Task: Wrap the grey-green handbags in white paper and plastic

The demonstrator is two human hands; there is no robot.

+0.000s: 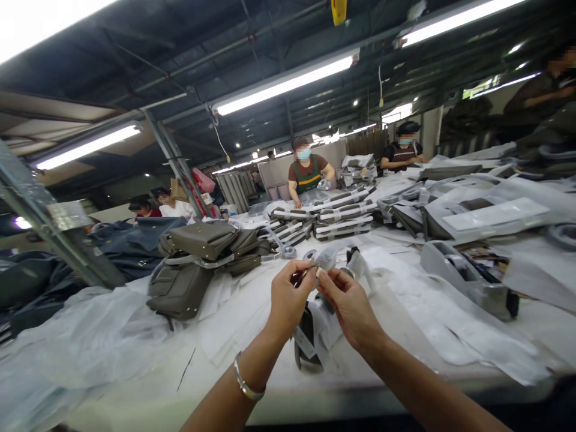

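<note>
My left hand [288, 297] is closed, its thumb and fingers pinching one side of a dark strap [306, 327] partly covered in translucent wrapping [327, 258]. From the other side my right hand [353, 306] pinches the same piece, and the two hands' fingertips almost meet. Something small and pale shows between the fingertips; what it is I cannot make out. Below the hands the strap hangs down to the white table [252, 372], with a whitish strip lying along it. A silver bangle is on my left wrist.
Left of my hands lie stacked grey-brown bags [189, 276], with dark blue bags [139, 246] beyond. Flat wrapped pieces [342, 213] are piled ahead. A grey tape dispenser [463, 279] and plastic sheets [432, 300] lie to the right. A masked co-worker [310, 171] stands across the table.
</note>
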